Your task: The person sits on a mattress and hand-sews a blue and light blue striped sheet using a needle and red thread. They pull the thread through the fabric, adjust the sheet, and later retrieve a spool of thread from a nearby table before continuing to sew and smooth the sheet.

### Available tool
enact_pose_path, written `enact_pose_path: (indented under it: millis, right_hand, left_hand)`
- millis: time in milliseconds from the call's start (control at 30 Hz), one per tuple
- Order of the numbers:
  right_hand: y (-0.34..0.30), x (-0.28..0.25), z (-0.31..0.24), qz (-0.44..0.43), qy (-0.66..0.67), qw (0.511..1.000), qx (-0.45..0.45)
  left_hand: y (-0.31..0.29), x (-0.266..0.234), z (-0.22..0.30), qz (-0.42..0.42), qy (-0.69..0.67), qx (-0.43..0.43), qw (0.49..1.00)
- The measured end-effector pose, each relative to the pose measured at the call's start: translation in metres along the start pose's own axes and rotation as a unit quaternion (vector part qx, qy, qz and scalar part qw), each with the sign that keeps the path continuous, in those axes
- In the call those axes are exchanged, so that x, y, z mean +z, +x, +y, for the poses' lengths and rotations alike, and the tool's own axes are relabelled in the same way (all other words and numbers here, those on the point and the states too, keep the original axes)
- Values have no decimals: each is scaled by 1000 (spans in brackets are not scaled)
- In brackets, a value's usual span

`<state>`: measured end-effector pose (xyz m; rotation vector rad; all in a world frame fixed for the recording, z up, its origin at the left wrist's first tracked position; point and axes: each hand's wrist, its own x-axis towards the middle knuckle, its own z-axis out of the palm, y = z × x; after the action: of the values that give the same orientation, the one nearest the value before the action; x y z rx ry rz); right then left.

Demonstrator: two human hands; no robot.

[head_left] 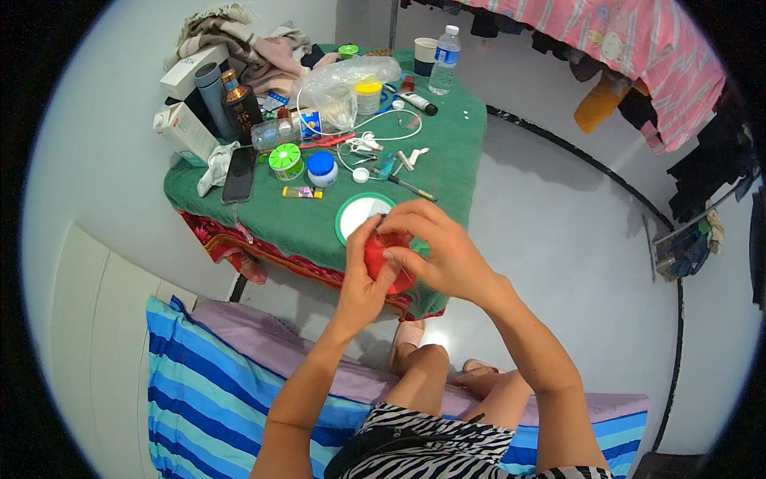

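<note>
Both hands meet over the near edge of the table, around a red thing (388, 270) whose exact kind I cannot make out. My left hand (363, 279) grips it from the left, thumb against its front. From the right, my right hand (447, 251) bends over its top, with thumb and fingers pinching near its upper edge. Something small and dark shows between the fingertips, too small to name. Just behind the hands, a round white disc with a green rim (343, 221) lies on the table, partly covered by my fingers.
On the green-covered table (295, 227) lie a black phone (238, 174), a blue-lidded jar (322, 170), a green-topped tub (286, 162), a pen (412, 188) and white cables. Bottles, boxes and a plastic bag crowd the back. A striped bed (215, 391) is beneath me.
</note>
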<state>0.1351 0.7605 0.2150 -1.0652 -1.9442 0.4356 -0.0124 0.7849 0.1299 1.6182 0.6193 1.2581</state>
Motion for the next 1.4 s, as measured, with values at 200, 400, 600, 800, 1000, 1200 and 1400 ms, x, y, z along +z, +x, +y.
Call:
enact_pose_path:
  millis: [200,400,600,800,1000,1200,1400]
  right_hand:
    - [43,24,49,51,125,990,47]
    - [67,20,205,109,-198,948,222]
    - [75,36,226,55,-242,911,329]
    - [70,10,215,82,-186,923,326]
    - [84,-26,98,20,-25,999,18]
    - [75,-44,29,-69,-179,967,-168]
    - [60,-61,6,-103,-224,961,-129]
  left_hand:
    - [38,-33,-17,87,33,-8,996]
    - [61,-47,-39,135,71,32,988]
    - [64,-53,-33,165,34,13,986]
    - [67,-45,-38,132,3,-1,991]
    - [58,-30,-31,100,-4,4,995]
    - [48,-14,-12,83,-27,-7,996]
    - [37,-4,12,69,-73,-29,995]
